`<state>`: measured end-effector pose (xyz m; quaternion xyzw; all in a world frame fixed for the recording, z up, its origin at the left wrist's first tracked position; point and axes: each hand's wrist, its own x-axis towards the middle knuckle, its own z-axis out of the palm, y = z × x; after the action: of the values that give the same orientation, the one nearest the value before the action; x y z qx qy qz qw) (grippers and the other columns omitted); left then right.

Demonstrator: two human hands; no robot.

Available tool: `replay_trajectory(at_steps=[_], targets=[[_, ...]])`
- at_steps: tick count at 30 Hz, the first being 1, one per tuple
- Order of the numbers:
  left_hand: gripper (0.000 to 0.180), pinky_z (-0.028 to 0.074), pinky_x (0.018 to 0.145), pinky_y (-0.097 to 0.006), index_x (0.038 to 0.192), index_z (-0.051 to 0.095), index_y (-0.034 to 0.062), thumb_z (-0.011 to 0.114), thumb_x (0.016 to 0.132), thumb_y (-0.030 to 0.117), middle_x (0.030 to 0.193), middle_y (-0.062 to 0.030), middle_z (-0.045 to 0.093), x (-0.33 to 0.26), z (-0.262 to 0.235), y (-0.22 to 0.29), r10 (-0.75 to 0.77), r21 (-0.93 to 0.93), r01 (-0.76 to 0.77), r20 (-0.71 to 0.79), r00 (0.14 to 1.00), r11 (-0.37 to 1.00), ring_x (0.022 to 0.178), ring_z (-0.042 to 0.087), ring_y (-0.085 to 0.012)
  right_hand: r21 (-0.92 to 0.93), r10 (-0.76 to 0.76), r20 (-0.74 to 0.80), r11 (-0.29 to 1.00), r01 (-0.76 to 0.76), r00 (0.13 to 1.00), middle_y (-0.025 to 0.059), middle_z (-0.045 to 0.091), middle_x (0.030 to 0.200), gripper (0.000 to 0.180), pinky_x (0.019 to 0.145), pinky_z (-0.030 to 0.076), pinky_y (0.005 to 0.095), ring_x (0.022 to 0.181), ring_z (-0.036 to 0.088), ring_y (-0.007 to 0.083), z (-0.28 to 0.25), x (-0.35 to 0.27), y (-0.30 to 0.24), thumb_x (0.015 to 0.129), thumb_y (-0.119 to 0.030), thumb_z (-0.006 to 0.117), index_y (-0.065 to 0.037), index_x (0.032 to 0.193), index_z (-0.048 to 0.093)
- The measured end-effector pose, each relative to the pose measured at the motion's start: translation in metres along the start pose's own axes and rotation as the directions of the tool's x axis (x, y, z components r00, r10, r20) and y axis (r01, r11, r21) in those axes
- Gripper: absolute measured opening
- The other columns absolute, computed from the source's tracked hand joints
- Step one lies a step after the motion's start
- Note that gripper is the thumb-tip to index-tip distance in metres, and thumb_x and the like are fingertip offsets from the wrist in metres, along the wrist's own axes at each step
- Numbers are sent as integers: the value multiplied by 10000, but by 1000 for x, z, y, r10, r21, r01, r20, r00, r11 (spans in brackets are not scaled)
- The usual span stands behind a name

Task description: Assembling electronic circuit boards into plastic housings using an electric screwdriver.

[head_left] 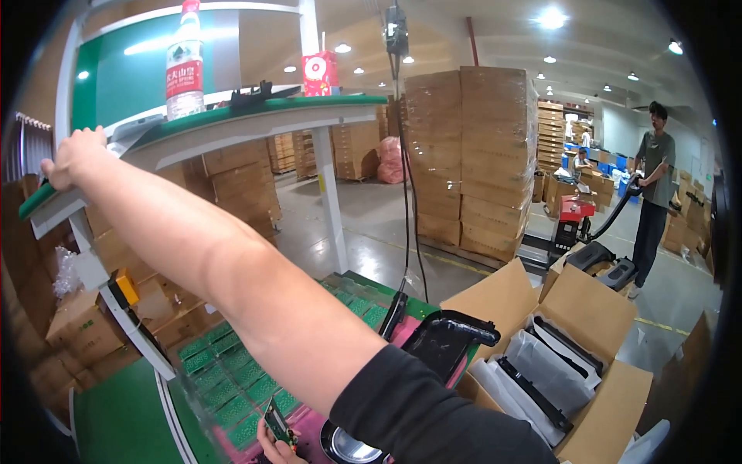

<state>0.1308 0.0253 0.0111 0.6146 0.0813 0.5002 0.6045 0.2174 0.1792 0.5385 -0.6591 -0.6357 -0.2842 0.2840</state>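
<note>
My right arm, in a black sleeve, stretches across the picture to the upper left. There my right hand [76, 158] is closed at the left end of a green-topped shelf [247, 108]; what its fingers hold, if anything, is hidden. Low in the middle, my left hand [277, 448] pinches a small green circuit board [276, 421] with components and small wires on it. Beneath my forearm lies a tray of green circuit boards [224, 371] on a pink surface. A black plastic housing [444, 340] and a round black-rimmed part [352, 447] lie to the right of that hand.
On the shelf stand a red-labelled bottle [184, 73], a red box [319, 73] and black parts [259, 94]. An open carton [595, 309] holds wrapped black parts. A dark cable [402, 155] hangs down. Behind are stacked cartons [471, 155] and a person [655, 178] at a pallet truck.
</note>
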Motion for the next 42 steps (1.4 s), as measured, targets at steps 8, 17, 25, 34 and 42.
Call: replay_trajectory(at_steps=[8, 17, 25, 34, 42], targets=[[611, 394, 1006, -357, 1396, 303, -88, 374, 1000, 372, 1276, -204, 546, 5, 8, 12, 113, 153, -110, -13, 993, 982, 1148, 549, -259, 24, -18, 90, 1000, 15, 996, 166, 578, 1292, 825, 1060, 339, 444, 1254, 503, 306, -2, 5, -7, 801, -724, 462, -48, 1244, 626], [605, 340, 1058, -364, 1414, 264, -111, 358, 999, 320, 1333, -233, 493, 0, 3, 16, 41, 176, -51, 60, 997, 983, 1222, 497, -293, -133, -125, -60, 984, 116, 990, 119, 652, 1174, 575, 987, 403, 416, 1138, 587, 285, 27, 22, -2, 852, -566, 527, -107, 1161, 683], [612, 488, 884, -403, 1433, 308, -61, 478, 988, 323, 1291, -233, 490, 1, 15, -7, 64, 37, -67, 60, 996, 997, 1053, 558, -330, -426, -290, -129, 880, 212, 948, 139, 650, 1115, 370, 886, 455, 446, 1002, 626, 296, 60, 31, 147, 824, -382, 599, -86, 1025, 692], [702, 454, 940, -449, 1427, 270, -93, 457, 1002, 434, 1307, -274, 472, 16, -18, -71, 56, 66, -58, 39, 998, 996, 1104, 526, -368, -47, -402, -161, 915, 400, 901, 173, 633, 1079, 313, 800, 495, 458, 912, 633, 322, 1, -271, 84, 759, -298, 691, -55, 953, 656], [699, 484, 782, -376, 1401, 235, -93, 416, 1012, 458, 1205, -239, 495, -7, 14, 21, -60, 78, 72, -148, 987, 994, 937, 539, -269, 164, -71, 135, 985, 48, 988, 242, 351, 1396, 513, 870, 497, 457, 1038, 576, 407, 82, -444, 167, 873, -230, 648, -49, 1315, 462]])
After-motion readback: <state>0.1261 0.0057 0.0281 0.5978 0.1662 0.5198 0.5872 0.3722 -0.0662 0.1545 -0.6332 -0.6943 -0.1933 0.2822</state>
